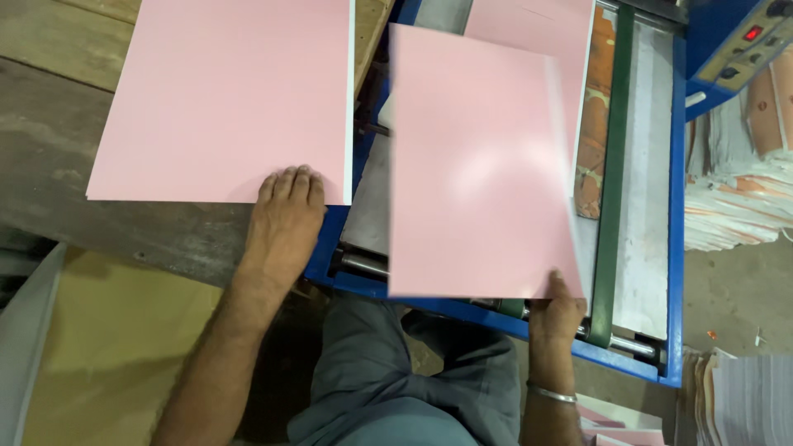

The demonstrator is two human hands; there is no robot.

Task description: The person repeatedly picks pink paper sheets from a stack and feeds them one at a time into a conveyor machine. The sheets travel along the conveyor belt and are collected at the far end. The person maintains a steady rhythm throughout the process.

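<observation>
The left hand [285, 216] lies flat, fingers together and stretched out, on the near edge of a pink paper stack [223, 95], close to the stack's near right corner. It presses down and grips nothing. The stack rests on a worn wooden table [49, 116], its long axis running away from the person, its right edge lying just along the table's right edge. To the left of the stack and along its near side the wood is bare, so there is open room there; on the right there is none, since the blue machine frame [677, 206] begins just past the table edge.

The right hand [557, 312] pinches a single pink sheet [479, 165] at its near right corner, thumb on top, fingers hidden under the paper. The sheet hangs over the machine bed, its long axis also pointing away from the person, tilted slightly so the far end leans left. Its near edge lies just above the near blue rail, over a steel roller [359, 264] that shows at the sheet's left. Its far edge overlaps another pink sheet [537, 25] lying farther along the bed.

Right of the held sheet, a dark green belt [615, 165] runs lengthwise down the bed, with a strip of grey plate [648, 182] free between belt and right rail. A control panel [743, 41] sits at the far right corner. Printed paper piles [735, 190] lie on the floor beyond the machine's right side.
</observation>
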